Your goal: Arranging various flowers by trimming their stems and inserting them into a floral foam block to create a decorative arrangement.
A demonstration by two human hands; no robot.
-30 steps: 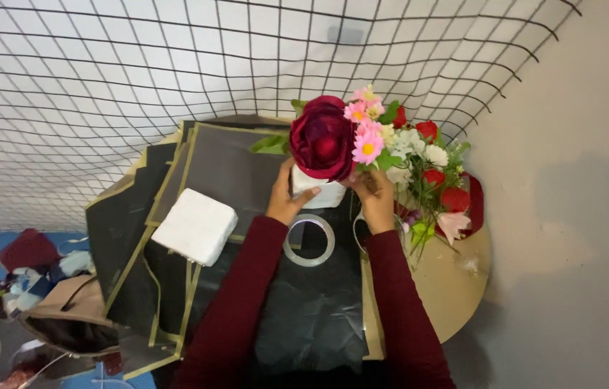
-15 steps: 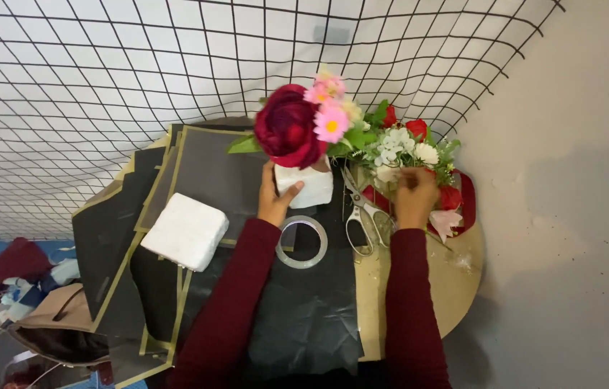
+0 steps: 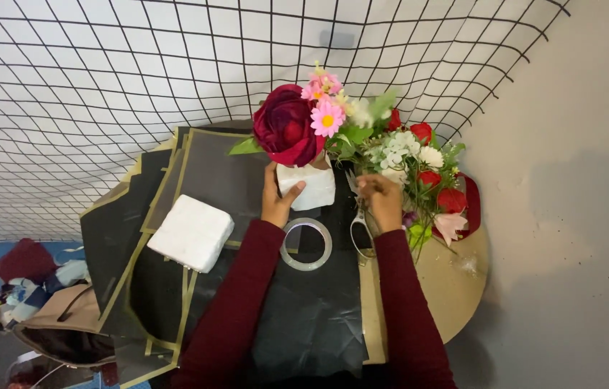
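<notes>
White foam is what I see my left hand [image 3: 278, 200] wrapped around in the head view: a small foam block [image 3: 310, 187] standing near the middle of the round worktop [image 3: 455, 288], thumb across its front face, fingers behind it. A large dark red rose [image 3: 286, 133] and pink daisies [image 3: 324, 108] rise out of the block's top. My right hand [image 3: 382, 200] sits just to the right, fingers curled shut at the edge of a loose heap of flowers [image 3: 419, 162], red, white and green; I cannot tell exactly which stem it pinches. Scissors [image 3: 358, 227] lie just under that hand, partly covered by it. A clear tape ring [image 3: 306, 245] lies on the black wrapping sheets [image 3: 211, 173] between my forearms. A second, larger foam slab [image 3: 190, 232] rests on the sheets to the left, well apart from the block. A wire grid [image 3: 103, 72] leans behind the worktop.
</notes>
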